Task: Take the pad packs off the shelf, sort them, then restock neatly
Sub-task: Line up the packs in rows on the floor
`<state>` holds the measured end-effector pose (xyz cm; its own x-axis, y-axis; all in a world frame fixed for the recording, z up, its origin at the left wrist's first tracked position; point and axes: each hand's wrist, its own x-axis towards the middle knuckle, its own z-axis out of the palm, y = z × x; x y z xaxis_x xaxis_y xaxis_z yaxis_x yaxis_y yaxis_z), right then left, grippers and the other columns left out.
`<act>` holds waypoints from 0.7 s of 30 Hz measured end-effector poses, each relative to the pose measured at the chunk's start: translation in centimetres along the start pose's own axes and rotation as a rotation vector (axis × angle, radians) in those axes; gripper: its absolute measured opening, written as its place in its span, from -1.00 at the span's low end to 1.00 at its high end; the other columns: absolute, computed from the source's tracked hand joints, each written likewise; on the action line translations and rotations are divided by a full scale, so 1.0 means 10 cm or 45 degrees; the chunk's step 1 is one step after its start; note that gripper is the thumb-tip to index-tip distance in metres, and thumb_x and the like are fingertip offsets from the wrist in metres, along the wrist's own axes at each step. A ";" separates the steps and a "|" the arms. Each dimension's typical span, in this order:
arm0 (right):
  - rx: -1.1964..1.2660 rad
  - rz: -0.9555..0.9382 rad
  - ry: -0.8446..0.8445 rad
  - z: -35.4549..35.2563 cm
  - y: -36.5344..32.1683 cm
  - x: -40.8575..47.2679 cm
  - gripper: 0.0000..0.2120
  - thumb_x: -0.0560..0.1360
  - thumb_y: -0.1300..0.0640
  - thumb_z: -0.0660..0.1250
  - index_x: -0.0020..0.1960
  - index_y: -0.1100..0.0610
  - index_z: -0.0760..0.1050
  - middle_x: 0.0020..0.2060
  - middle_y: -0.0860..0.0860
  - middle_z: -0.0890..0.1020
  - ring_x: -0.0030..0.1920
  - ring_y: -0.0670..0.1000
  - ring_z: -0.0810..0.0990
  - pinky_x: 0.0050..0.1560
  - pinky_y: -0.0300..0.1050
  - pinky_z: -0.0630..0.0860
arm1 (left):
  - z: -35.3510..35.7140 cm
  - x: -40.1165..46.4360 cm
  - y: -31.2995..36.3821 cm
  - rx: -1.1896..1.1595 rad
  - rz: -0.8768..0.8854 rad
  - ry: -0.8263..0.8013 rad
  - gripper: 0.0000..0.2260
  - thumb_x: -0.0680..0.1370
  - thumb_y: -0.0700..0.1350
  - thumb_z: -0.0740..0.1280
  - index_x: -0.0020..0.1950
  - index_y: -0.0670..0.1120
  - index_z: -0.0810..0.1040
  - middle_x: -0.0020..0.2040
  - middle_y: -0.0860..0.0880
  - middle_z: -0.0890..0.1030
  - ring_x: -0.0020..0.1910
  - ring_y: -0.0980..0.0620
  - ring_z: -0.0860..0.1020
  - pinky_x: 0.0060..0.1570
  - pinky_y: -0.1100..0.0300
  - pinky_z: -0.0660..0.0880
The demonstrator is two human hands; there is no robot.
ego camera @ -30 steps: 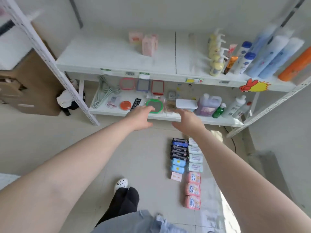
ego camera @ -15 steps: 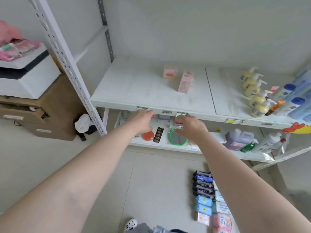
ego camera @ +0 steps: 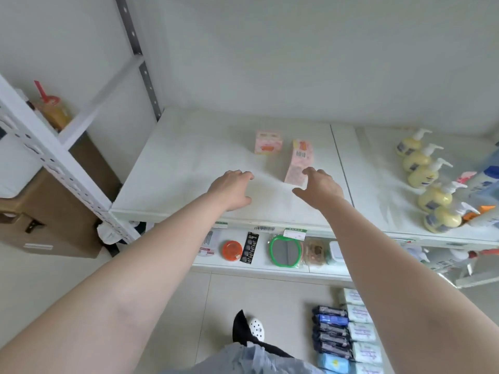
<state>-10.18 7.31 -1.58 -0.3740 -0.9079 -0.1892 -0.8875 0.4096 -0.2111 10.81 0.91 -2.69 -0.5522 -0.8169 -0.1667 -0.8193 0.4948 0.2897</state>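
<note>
Two pink plastic-wrapped pad packs are seen on the white upper shelf (ego camera: 189, 163): a squarish pack (ego camera: 268, 142) towards the back and a long pack (ego camera: 299, 161) in front of it. The left hand (ego camera: 232, 190) is held over bare shelf, fingers loosely spread, nothing gripped. The right hand (ego camera: 318, 188) is spread, fingertips at the long pack's near end. Sorted blue, dark and pale packs (ego camera: 343, 336) are laid in rows on the floor.

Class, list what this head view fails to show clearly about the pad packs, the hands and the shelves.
- Floor pad packs: rows cut off by the bottom edge and the right arm.
- Print on the two pink packs: too small to read.
- Right hand: whether it touches the nearer pack is unclear.
- Lower shelf: back hidden by the upper shelf.
</note>
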 end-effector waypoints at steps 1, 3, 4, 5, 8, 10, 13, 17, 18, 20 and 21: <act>0.027 0.033 0.000 -0.04 0.02 0.15 -0.41 0.50 -0.09 0.33 0.45 0.06 0.27 0.27 0.13 0.45 0.28 0.17 0.45 0.16 0.04 0.43 | -0.01 0.13 -0.03 -0.008 -0.018 -0.014 -0.46 0.50 -0.06 0.33 0.46 -0.03 0.27 0.35 -0.09 0.41 0.36 -0.11 0.33 0.23 0.08 0.36; 0.075 0.090 0.021 -0.14 0.05 0.42 -0.42 0.50 -0.11 0.32 0.43 0.08 0.28 0.26 0.13 0.45 0.27 0.18 0.45 0.13 0.02 0.43 | -0.04 0.39 -0.10 -0.043 -0.065 -0.016 -0.47 0.51 -0.04 0.32 0.46 -0.03 0.27 0.36 -0.10 0.39 0.36 -0.11 0.34 0.24 0.06 0.38; 0.111 0.124 0.030 -0.18 0.05 0.55 -0.43 0.50 -0.11 0.32 0.42 0.09 0.28 0.26 0.13 0.45 0.27 0.18 0.45 0.13 0.00 0.42 | -0.04 0.51 -0.14 -0.089 -0.098 -0.011 -0.47 0.52 -0.03 0.32 0.46 -0.04 0.27 0.37 -0.10 0.38 0.36 -0.11 0.34 0.25 0.05 0.38; 0.153 0.163 0.036 -0.21 0.05 0.66 -0.43 0.51 -0.11 0.32 0.41 0.10 0.27 0.26 0.13 0.45 0.28 0.17 0.44 0.12 -0.01 0.42 | -0.04 0.64 -0.17 -0.146 -0.135 0.000 -0.47 0.53 -0.01 0.32 0.47 -0.04 0.27 0.37 -0.11 0.37 0.36 -0.11 0.35 0.27 0.06 0.37; 0.266 0.315 0.009 -0.21 0.03 0.94 -0.45 0.50 -0.16 0.30 0.34 0.15 0.31 0.16 0.11 0.52 0.17 0.15 0.51 -0.01 -0.05 0.41 | -0.03 0.98 -0.25 -0.300 -0.265 0.019 -0.45 0.55 0.06 0.29 0.48 -0.09 0.24 0.39 -0.16 0.34 0.36 -0.15 0.37 0.29 0.02 0.36; 0.305 0.418 -0.046 -0.17 0.01 1.10 -0.49 0.50 -0.20 0.28 0.24 0.16 0.41 -0.03 0.07 0.54 -0.02 0.12 0.53 -0.11 -0.11 0.37 | -0.04 1.24 -0.30 -0.376 -0.322 0.030 -0.44 0.56 0.09 0.27 0.48 -0.11 0.23 0.39 -0.18 0.33 0.34 -0.18 0.39 0.28 0.01 0.37; 0.307 0.512 -0.140 -0.19 -0.05 1.29 -0.55 0.48 -0.24 0.26 0.14 0.10 0.47 -0.13 0.03 0.51 -0.11 0.09 0.48 -0.11 -0.16 0.35 | -0.09 1.65 -0.35 -0.521 -0.368 0.070 -0.43 0.57 0.09 0.27 0.48 -0.14 0.21 0.40 -0.19 0.32 0.34 -0.16 0.39 0.24 0.09 0.35; 0.291 0.614 -0.256 -0.22 -0.07 1.40 -0.52 0.42 -0.31 0.25 0.09 0.06 0.46 -0.18 -0.02 0.54 -0.08 0.09 0.56 -0.09 -0.18 0.39 | -0.16 2.17 -0.36 -0.709 -0.434 0.034 -0.40 0.57 0.09 0.26 0.50 -0.16 0.18 0.44 -0.20 0.28 0.37 -0.15 0.36 0.23 0.13 0.33; 0.297 0.629 -0.286 -0.20 -0.05 1.42 -0.51 0.41 -0.34 0.26 0.04 0.06 0.44 -0.24 -0.02 0.52 -0.12 0.09 0.57 -0.10 -0.19 0.42 | -0.15 2.28 -0.36 -0.750 -0.455 0.018 -0.41 0.57 0.09 0.26 0.50 -0.16 0.18 0.44 -0.20 0.29 0.37 -0.16 0.36 0.23 0.13 0.33; 0.325 0.645 -0.319 -0.16 -0.02 1.43 -0.50 0.39 -0.38 0.27 -0.03 0.05 0.40 -0.28 -0.04 0.50 -0.19 0.06 0.57 -0.12 -0.19 0.45 | -0.10 2.49 -0.37 -0.804 -0.487 -0.003 -0.40 0.56 0.08 0.28 0.50 -0.15 0.20 0.44 -0.21 0.30 0.36 -0.17 0.38 0.22 0.13 0.34; 0.334 0.646 -0.316 -0.13 -0.01 1.42 -0.50 0.38 -0.39 0.27 -0.05 0.04 0.40 -0.29 -0.05 0.50 -0.22 0.03 0.56 -0.14 -0.19 0.43 | -0.07 2.57 -0.36 -0.828 -0.501 -0.022 -0.40 0.55 0.08 0.30 0.50 -0.14 0.20 0.44 -0.21 0.30 0.36 -0.17 0.38 0.23 0.13 0.35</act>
<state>-15.72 -5.77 -3.00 -0.6299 -0.5599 -0.5382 -0.5083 0.8212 -0.2593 -0.31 -22.08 -7.40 -0.2449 -0.8896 -0.3856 -0.7033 -0.1108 0.7022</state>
